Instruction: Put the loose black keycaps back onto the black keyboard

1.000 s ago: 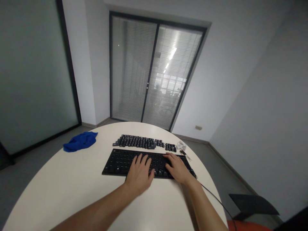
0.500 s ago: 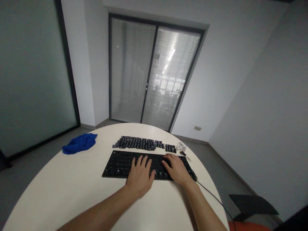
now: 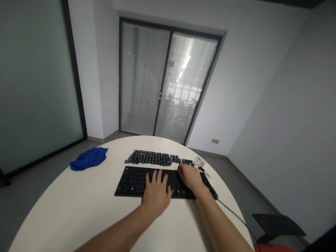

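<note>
A black keyboard [image 3: 131, 181], most of its keycaps off, lies across the table. My left hand [image 3: 156, 196] rests flat on its middle, fingers spread and pointing away from me. Over the keyboard's right part, close to its far edge, is my right hand [image 3: 190, 176], with the fingers curled inward. What those fingers hold, if anything, is hidden. Beyond the keyboard, loose black keycaps [image 3: 152, 158] stand in rows. A smaller group of keycaps [image 3: 187, 162] sits just past my right hand, partly covered by it.
A blue cloth [image 3: 89, 159] lies crumpled at the left of the round white table [image 3: 65, 210]. At the right are a clear crumpled plastic piece [image 3: 199, 161] and small thin tools [image 3: 205, 172]. A cable [image 3: 231, 210] runs off the right edge towards a chair [image 3: 278, 224].
My right hand has gone from fingers spread on the keyboard to curled, and has shifted slightly towards the far edge. My left hand stays flat on the keys. The view has shifted a little.
</note>
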`<state>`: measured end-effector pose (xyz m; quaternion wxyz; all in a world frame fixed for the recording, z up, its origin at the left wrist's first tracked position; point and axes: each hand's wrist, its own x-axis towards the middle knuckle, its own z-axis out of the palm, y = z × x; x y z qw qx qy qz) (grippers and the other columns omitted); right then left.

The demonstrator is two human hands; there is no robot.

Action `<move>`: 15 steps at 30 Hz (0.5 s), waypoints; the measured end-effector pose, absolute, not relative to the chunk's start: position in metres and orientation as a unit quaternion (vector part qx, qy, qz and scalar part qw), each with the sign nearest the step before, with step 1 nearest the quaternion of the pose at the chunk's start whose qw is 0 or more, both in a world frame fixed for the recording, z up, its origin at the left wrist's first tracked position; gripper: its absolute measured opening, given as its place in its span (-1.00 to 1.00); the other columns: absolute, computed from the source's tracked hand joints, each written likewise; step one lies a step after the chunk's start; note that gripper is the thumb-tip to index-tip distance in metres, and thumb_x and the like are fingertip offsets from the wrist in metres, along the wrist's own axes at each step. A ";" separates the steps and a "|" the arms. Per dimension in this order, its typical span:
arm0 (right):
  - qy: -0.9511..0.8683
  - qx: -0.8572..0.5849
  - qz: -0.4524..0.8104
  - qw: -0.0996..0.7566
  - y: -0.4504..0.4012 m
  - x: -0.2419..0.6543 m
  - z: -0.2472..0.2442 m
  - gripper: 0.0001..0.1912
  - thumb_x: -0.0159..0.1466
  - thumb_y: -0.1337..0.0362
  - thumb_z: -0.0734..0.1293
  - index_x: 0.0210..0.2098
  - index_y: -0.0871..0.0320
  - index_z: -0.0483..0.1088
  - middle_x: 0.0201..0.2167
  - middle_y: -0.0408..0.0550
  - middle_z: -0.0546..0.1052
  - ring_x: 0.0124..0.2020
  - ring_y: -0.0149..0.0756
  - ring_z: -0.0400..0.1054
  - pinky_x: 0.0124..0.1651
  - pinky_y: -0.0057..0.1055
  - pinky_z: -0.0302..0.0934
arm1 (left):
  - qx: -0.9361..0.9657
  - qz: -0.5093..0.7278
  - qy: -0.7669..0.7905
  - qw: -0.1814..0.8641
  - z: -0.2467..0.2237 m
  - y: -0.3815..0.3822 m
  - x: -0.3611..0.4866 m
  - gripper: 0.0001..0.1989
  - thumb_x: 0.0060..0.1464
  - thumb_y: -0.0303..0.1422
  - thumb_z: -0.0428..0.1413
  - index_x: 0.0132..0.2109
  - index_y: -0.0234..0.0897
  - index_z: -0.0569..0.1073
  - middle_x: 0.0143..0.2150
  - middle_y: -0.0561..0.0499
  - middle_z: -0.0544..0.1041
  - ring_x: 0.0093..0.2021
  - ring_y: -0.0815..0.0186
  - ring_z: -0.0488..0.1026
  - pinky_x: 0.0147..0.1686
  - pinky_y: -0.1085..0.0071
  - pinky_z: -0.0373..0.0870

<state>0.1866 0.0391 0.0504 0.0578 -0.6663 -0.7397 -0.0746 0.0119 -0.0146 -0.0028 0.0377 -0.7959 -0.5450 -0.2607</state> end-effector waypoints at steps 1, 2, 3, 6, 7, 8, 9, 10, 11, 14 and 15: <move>-0.740 -0.665 -0.075 0.058 0.045 0.182 0.050 -0.72 0.44 0.26 0.13 -0.09 0.13 0.47 -0.11 0.11 0.60 -0.05 -0.10 0.49 -0.05 -0.30 0.26 | -0.795 -0.260 -0.547 0.036 -0.003 -0.015 0.012 -0.55 0.27 -0.25 -0.05 0.22 -0.29 0.41 0.31 -0.24 0.34 0.32 -0.11 0.20 0.28 -0.25 0.01; -0.742 -0.664 -0.075 0.058 0.050 0.178 0.050 -0.73 0.44 0.27 0.14 -0.08 0.11 0.46 -0.09 0.09 0.59 -0.04 -0.13 0.49 -0.06 -0.33 0.26 | -0.794 -0.260 -0.549 0.034 -0.002 -0.015 0.012 -0.55 0.27 -0.25 -0.05 0.22 -0.28 0.41 0.31 -0.24 0.34 0.32 -0.11 0.19 0.28 -0.25 0.01; -0.742 -0.663 -0.076 0.059 0.056 0.173 0.049 -0.74 0.44 0.28 0.15 -0.05 0.10 0.45 -0.07 0.08 0.59 -0.03 -0.15 0.49 -0.05 -0.35 0.26 | -0.793 -0.261 -0.550 0.033 -0.002 -0.015 0.012 -0.55 0.26 -0.25 -0.05 0.21 -0.28 0.42 0.31 -0.24 0.34 0.33 -0.10 0.18 0.28 -0.25 0.01; -0.751 -0.654 -0.073 0.054 0.069 0.160 0.048 -0.75 0.42 0.28 0.19 0.02 0.05 0.42 -0.02 0.05 0.57 -0.01 -0.18 0.49 -0.05 -0.37 0.28 | -0.792 -0.263 -0.549 0.034 0.000 -0.015 0.012 -0.56 0.25 -0.26 -0.04 0.21 -0.27 0.42 0.31 -0.23 0.35 0.35 -0.11 0.14 0.29 -0.24 0.02; -0.756 -0.649 -0.071 0.051 0.072 0.156 0.048 -0.75 0.41 0.27 0.22 0.03 0.03 0.42 -0.02 0.04 0.57 -0.01 -0.17 0.49 -0.05 -0.36 0.28 | -0.793 -0.262 -0.548 0.034 0.000 -0.014 0.012 -0.56 0.25 -0.26 -0.04 0.21 -0.27 0.42 0.31 -0.23 0.35 0.36 -0.11 0.14 0.29 -0.25 0.02; -0.762 -0.643 -0.069 0.047 0.074 0.153 0.048 -0.75 0.40 0.27 0.24 0.04 0.02 0.42 -0.01 0.03 0.57 0.00 -0.16 0.48 -0.04 -0.35 0.29 | -0.794 -0.261 -0.548 0.034 0.000 -0.014 0.012 -0.55 0.24 -0.26 -0.04 0.21 -0.27 0.42 0.31 -0.23 0.35 0.35 -0.11 0.14 0.28 -0.25 0.02; -0.767 -0.637 -0.068 0.044 0.076 0.150 0.049 -0.75 0.39 0.28 0.26 0.04 0.01 0.43 -0.01 0.03 0.57 0.00 -0.15 0.49 -0.04 -0.33 0.29 | -0.794 -0.259 -0.548 0.034 0.000 -0.014 0.012 -0.55 0.24 -0.27 -0.04 0.21 -0.28 0.41 0.30 -0.24 0.35 0.35 -0.11 0.15 0.28 -0.26 0.02; -0.771 -0.633 -0.067 0.042 0.078 0.148 0.050 -0.74 0.38 0.28 0.27 0.03 0.01 0.44 -0.02 0.03 0.58 0.00 -0.13 0.49 -0.04 -0.32 0.29 | -0.795 -0.257 -0.549 0.034 0.000 -0.014 0.012 -0.55 0.24 -0.26 -0.04 0.21 -0.28 0.41 0.30 -0.24 0.35 0.34 -0.12 0.16 0.28 -0.26 0.02; -0.773 -0.629 -0.066 0.039 0.079 0.147 0.051 -0.74 0.37 0.29 0.28 0.03 0.01 0.45 -0.02 0.04 0.58 0.00 -0.12 0.49 -0.03 -0.30 0.30 | -0.795 -0.255 -0.549 0.033 0.000 -0.014 0.012 -0.54 0.24 -0.26 -0.05 0.21 -0.29 0.41 0.30 -0.25 0.35 0.34 -0.12 0.17 0.28 -0.27 0.02; -0.777 -0.626 -0.064 0.035 0.081 0.146 0.053 -0.75 0.37 0.32 0.28 0.00 0.01 0.49 -0.05 0.04 0.59 0.00 -0.10 0.49 -0.03 -0.29 0.29 | -0.795 -0.254 -0.550 0.034 -0.002 -0.013 0.013 -0.54 0.24 -0.27 -0.05 0.22 -0.30 0.41 0.30 -0.25 0.35 0.33 -0.13 0.18 0.27 -0.29 0.02; -0.777 -0.626 -0.063 0.035 0.081 0.146 0.053 -0.75 0.36 0.32 0.29 -0.01 0.01 0.50 -0.06 0.04 0.60 0.00 -0.10 0.49 -0.02 -0.29 0.29 | -0.795 -0.255 -0.549 0.035 -0.002 -0.012 0.013 -0.54 0.24 -0.27 -0.05 0.22 -0.29 0.40 0.31 -0.25 0.35 0.32 -0.13 0.19 0.27 -0.29 0.02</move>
